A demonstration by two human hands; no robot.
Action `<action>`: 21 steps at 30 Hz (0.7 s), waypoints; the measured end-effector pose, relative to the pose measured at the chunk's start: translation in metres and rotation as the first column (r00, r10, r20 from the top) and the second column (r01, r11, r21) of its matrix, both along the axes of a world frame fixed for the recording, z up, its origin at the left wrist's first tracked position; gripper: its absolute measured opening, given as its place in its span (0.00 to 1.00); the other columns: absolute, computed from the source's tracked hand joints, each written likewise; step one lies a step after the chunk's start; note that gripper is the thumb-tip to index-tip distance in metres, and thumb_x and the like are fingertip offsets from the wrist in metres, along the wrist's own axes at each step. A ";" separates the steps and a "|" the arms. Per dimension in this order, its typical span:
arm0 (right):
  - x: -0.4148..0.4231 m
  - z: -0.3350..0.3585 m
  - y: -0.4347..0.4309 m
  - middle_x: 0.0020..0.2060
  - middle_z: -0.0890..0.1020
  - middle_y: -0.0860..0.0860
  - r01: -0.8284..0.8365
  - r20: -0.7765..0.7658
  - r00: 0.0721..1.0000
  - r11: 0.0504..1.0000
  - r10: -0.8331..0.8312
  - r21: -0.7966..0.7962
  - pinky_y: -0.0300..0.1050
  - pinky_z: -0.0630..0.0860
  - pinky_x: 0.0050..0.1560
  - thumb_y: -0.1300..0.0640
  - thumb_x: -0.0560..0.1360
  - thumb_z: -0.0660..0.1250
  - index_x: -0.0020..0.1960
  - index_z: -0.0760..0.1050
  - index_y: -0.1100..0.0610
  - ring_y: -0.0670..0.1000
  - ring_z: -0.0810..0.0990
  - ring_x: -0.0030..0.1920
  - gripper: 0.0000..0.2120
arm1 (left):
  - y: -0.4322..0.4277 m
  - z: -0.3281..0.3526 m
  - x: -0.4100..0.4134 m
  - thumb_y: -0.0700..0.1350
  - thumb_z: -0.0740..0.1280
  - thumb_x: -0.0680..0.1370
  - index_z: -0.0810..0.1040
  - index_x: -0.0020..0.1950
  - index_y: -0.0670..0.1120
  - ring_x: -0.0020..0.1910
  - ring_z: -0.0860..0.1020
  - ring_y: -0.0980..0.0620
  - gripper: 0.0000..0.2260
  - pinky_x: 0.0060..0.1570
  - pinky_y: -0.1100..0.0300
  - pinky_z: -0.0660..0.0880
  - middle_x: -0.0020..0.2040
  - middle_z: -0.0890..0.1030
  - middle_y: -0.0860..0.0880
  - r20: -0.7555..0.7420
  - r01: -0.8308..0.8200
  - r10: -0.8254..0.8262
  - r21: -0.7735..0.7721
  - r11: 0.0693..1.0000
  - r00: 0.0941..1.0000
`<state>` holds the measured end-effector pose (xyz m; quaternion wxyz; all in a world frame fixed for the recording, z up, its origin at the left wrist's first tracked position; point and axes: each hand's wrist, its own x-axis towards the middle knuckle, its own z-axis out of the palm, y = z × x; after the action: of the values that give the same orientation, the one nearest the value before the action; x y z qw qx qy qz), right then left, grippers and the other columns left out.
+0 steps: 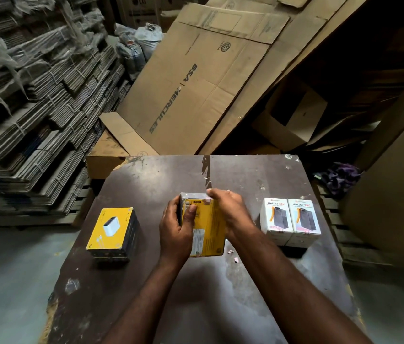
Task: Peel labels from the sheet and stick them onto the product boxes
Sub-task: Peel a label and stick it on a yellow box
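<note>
Here yellow box [208, 227] upright-tilted, long axis away; both hands gripping.

Table [146, 281] fills lower centre of frame. Held box [205, 227] at table centre, left hand [177, 229] on its left side, right hand [230, 212] on its right and top edge. Stack of boxes [114, 235] left of it. Two boxes [290, 219] side by side, touching, at right. Flattened cartons [196, 83] behind table, top centre; bundled cardboard [34, 108] upper left.

right hand [228, 214] hiding yellow box [207, 232] edge
</note>
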<state>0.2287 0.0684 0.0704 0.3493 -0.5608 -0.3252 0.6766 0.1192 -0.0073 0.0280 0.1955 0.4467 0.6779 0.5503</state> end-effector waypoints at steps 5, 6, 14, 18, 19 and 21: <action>0.009 0.006 0.002 0.53 0.84 0.57 -0.128 -0.106 0.986 0.992 0.126 -0.018 0.50 0.81 0.44 0.38 0.76 0.67 0.61 0.75 0.56 0.55 0.84 0.50 0.24 | 0.002 0.004 -0.004 0.68 0.58 0.76 0.74 0.63 0.50 0.52 0.80 0.51 0.26 0.51 0.45 0.79 0.53 0.81 0.50 -0.012 -0.001 0.001 -0.001 1.000 1.000; 0.011 0.005 0.002 0.54 0.83 0.56 -0.166 -0.067 0.984 0.986 0.168 0.028 0.50 0.81 0.46 0.37 0.73 0.70 0.61 0.75 0.56 0.54 0.83 0.51 0.26 | 0.003 0.005 -0.005 0.69 0.57 0.76 0.74 0.64 0.50 0.52 0.81 0.51 0.27 0.50 0.44 0.79 0.53 0.81 0.50 -0.013 -0.004 0.004 -0.005 1.000 1.000; 0.010 0.000 0.005 0.52 0.83 0.58 -0.099 0.085 0.992 0.989 0.090 0.106 0.52 0.78 0.51 0.36 0.79 0.59 0.60 0.76 0.58 0.56 0.82 0.52 0.26 | 0.004 0.008 0.003 0.69 0.58 0.77 0.74 0.61 0.52 0.51 0.81 0.51 0.24 0.48 0.45 0.80 0.51 0.81 0.52 -0.025 0.010 -0.010 -0.017 1.000 1.000; 0.017 -0.004 -0.004 0.60 0.79 0.52 -0.272 0.095 0.961 0.942 0.258 0.196 0.52 0.78 0.56 0.33 0.75 0.64 0.67 0.69 0.52 0.51 0.80 0.57 0.30 | 0.007 0.012 -0.003 0.68 0.61 0.75 0.75 0.58 0.52 0.47 0.83 0.49 0.23 0.47 0.46 0.80 0.47 0.82 0.51 0.186 -0.064 0.086 -0.122 0.991 0.979; 0.019 -0.006 -0.011 0.60 0.78 0.50 -0.328 0.139 0.943 0.917 0.303 0.226 0.47 0.80 0.52 0.36 0.76 0.66 0.67 0.68 0.52 0.48 0.80 0.56 0.28 | 0.009 0.015 -0.006 0.68 0.62 0.75 0.75 0.57 0.52 0.46 0.83 0.48 0.22 0.47 0.45 0.81 0.47 0.83 0.50 0.261 -0.069 0.107 -0.149 0.986 0.959; 0.020 -0.020 -0.021 0.60 0.80 0.49 -0.408 0.169 0.911 0.880 0.375 0.243 0.42 0.81 0.46 0.42 0.76 0.69 0.67 0.68 0.52 0.46 0.82 0.54 0.25 | 0.014 0.020 -0.012 0.65 0.63 0.77 0.74 0.58 0.52 0.46 0.84 0.48 0.19 0.48 0.45 0.82 0.50 0.83 0.47 0.399 -0.068 0.137 -0.182 0.981 0.907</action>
<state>0.2486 0.0469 0.0507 0.2595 -0.4683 -0.5419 0.6479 0.1069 0.0063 0.0479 0.3397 0.2674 0.6875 0.5834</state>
